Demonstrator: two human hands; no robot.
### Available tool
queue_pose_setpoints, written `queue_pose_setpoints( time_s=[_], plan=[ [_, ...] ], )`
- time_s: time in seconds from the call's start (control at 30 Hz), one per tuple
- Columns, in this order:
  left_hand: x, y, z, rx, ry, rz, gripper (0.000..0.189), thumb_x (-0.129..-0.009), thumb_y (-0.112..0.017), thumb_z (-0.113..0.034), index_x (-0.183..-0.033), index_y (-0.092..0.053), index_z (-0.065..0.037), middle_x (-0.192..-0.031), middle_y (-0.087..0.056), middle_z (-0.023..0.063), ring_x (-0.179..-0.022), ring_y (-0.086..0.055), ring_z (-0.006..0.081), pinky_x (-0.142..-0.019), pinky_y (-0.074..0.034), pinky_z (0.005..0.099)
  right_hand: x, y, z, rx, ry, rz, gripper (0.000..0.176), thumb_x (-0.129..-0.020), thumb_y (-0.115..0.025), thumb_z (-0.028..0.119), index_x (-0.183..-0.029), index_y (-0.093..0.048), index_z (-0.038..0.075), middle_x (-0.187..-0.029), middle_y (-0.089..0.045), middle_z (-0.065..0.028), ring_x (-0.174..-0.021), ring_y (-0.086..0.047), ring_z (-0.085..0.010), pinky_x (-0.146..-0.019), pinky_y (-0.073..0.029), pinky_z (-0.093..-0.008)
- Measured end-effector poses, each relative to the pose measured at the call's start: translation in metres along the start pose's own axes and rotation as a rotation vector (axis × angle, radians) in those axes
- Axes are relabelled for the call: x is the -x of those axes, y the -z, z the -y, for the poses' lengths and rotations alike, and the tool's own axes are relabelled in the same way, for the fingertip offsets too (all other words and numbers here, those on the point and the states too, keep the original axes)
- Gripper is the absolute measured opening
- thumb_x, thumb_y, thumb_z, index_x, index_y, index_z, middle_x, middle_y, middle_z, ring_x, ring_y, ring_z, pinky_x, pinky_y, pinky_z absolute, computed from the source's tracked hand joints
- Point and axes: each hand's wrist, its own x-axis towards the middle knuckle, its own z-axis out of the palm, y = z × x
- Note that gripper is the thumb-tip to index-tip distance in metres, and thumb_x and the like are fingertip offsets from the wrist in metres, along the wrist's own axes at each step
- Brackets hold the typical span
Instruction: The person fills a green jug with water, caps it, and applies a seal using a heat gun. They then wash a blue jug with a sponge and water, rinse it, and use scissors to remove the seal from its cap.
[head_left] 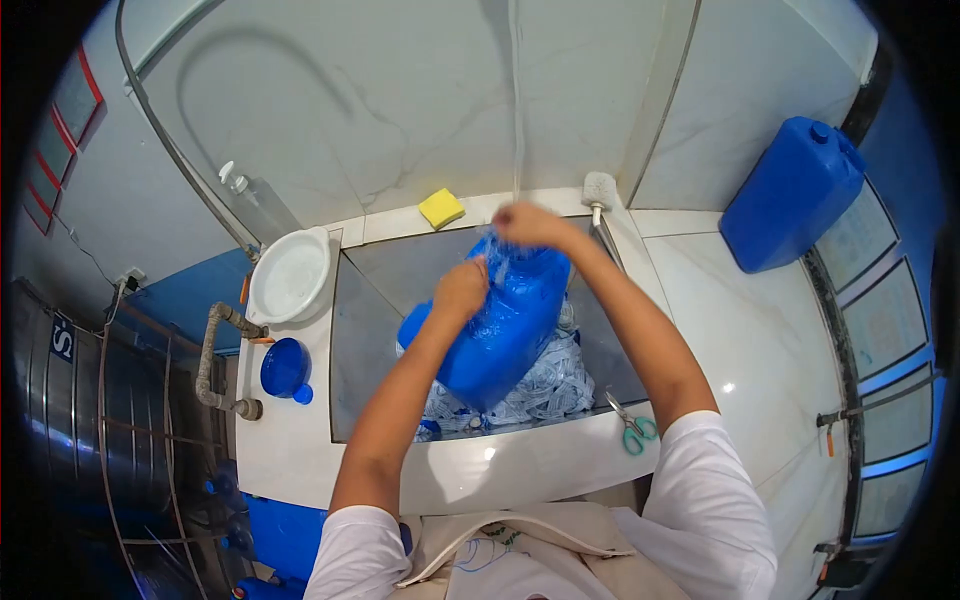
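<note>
A blue plastic jug (500, 345) is tilted over the sink (375, 255), with water splashing on its upper part. My left hand (460, 288) is closed at the jug's upper left side, gripping it. Above the jug's top end, my right hand (530, 225) is closed in the falling water stream (518, 120). Its fingers are partly blurred, and I cannot make out what they hold. Beneath the jug, a heap of pale grey-white strips (540, 390) lies in the sink.
A yellow sponge (441, 209) and a white scrubber head (599, 189) sit on the back ledge. Left are a white basin (290, 277), a blue funnel (286, 368) and a clear pump bottle (262, 205). Green-handled scissors (637, 432) lie front right; another blue jerrycan (790, 195) stands far right.
</note>
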Motion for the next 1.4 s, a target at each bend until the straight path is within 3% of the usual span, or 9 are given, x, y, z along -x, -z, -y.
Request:
queue_pose_setpoints(
  time_s=[0.27, 0.33, 0.4, 0.57, 0.77, 0.93, 1.07, 1.23, 1.4],
  plan=[
    [0.073, 0.037, 0.009, 0.29, -0.045, -0.008, 0.047, -0.096, -0.035, -0.033, -0.083, -0.061, 0.004, -0.087, -0.061, 0.0283, -0.084, -0.059, 0.0432, -0.075, -0.045, 0.0482, 0.08, -0.076, -0.014, 0.466, 0.295, -0.491, 0.066, -0.071, -0.067, 0.026, -0.126, -0.046, -0.003, -0.087, -0.056, -0.0132, -0.086, -0.056, -0.0287, -0.069, -0.041, -0.0403],
    [0.089, 0.01, 0.075, 0.483, 0.073, -0.163, 0.044, -0.094, -0.039, -0.038, -0.103, -0.064, -0.003, -0.095, -0.066, 0.0144, -0.088, -0.061, 0.0273, -0.076, -0.046, 0.0385, 0.08, -0.077, -0.003, 0.47, 0.272, -0.571, 0.065, -0.068, -0.067, 0.021, -0.125, -0.048, -0.003, -0.083, -0.055, -0.012, -0.082, -0.056, -0.0275, -0.067, -0.04, -0.0406],
    [0.117, 0.001, 0.115, 0.968, 0.506, -0.128, 0.043, -0.092, -0.043, -0.043, -0.11, -0.062, -0.009, -0.105, -0.064, 0.007, -0.098, -0.058, 0.0211, -0.079, -0.044, 0.0375, 0.08, -0.077, 0.023, 0.352, 0.255, -0.517, 0.071, -0.059, -0.067, 0.02, -0.125, -0.05, 0.0, -0.075, -0.055, -0.0095, -0.074, -0.056, -0.027, -0.065, -0.04, -0.0402],
    [0.153, -0.005, 0.21, 1.29, 0.949, -0.196, 0.047, -0.09, -0.042, -0.048, -0.116, -0.056, -0.011, -0.103, -0.063, 0.0079, -0.088, -0.059, 0.0208, -0.071, -0.047, 0.0374, 0.028, 0.009, 0.109, 0.416, 0.283, -0.719, 0.064, -0.054, -0.062, 0.012, -0.118, -0.057, 0.005, -0.08, -0.063, -0.0133, -0.077, -0.061, -0.0311, -0.068, -0.045, -0.043],
    [0.155, 0.07, 0.139, 1.889, 0.63, -0.212, 0.051, -0.089, -0.045, -0.049, -0.117, -0.054, -0.008, -0.111, -0.061, 0.0094, -0.102, -0.058, 0.0214, -0.086, -0.05, 0.0392, 0.02, 0.125, 0.148, 0.379, 0.173, -0.92, 0.042, -0.066, -0.065, 0.021, -0.106, -0.065, 0.009, -0.097, -0.067, -0.0138, -0.088, -0.064, -0.0333, -0.075, -0.05, -0.0422],
    [0.222, 0.076, 0.129, 1.887, 0.793, -0.193, 0.062, -0.089, -0.046, -0.053, -0.128, -0.046, -0.005, -0.12, -0.056, 0.0132, -0.112, -0.053, 0.027, -0.093, -0.047, 0.0401, 0.011, 0.1, 0.139, 0.365, -0.052, -0.649, 0.035, -0.068, -0.068, 0.036, -0.076, -0.067, 0.002, -0.074, -0.065, -0.0221, -0.075, -0.063, -0.0397, -0.066, -0.05, -0.0478],
    [0.238, 0.209, 0.126, 1.612, 0.38, -0.259, 0.072, -0.088, -0.045, -0.058, -0.136, -0.037, -0.005, -0.131, -0.047, 0.0137, -0.116, -0.05, 0.0302, -0.096, -0.044, 0.0412, 0.025, 0.1, 0.168, 0.178, -0.097, -0.864, 0.042, -0.071, -0.069, 0.042, -0.084, -0.068, 0.002, -0.078, -0.065, -0.0229, -0.079, -0.064, -0.0393, -0.069, -0.05, -0.0471],
    [0.208, 0.163, 0.134, 1.584, 0.354, -0.502, 0.071, -0.087, -0.049, -0.058, -0.134, -0.039, -0.005, -0.133, -0.046, 0.012, -0.116, -0.05, 0.0272, -0.099, -0.042, 0.0385, 0.033, 0.115, 0.164, 0.131, -0.089, -0.895, 0.04, -0.072, -0.068, 0.042, -0.085, -0.07, 0.005, -0.08, -0.066, -0.0201, -0.079, -0.064, -0.0388, -0.069, -0.05, -0.0458],
    [0.252, 0.143, 0.163, 1.604, 0.594, -0.341, 0.067, -0.089, -0.049, -0.056, -0.133, -0.042, -0.006, -0.127, -0.051, 0.0116, -0.115, -0.05, 0.0259, -0.093, -0.045, 0.0404, 0.025, 0.077, 0.149, 0.208, -0.226, -0.659, 0.04, -0.068, -0.069, 0.039, -0.075, -0.07, 0.0, -0.077, -0.065, -0.0237, -0.075, -0.064, -0.0404, -0.067, -0.05, -0.0475]
  ],
)
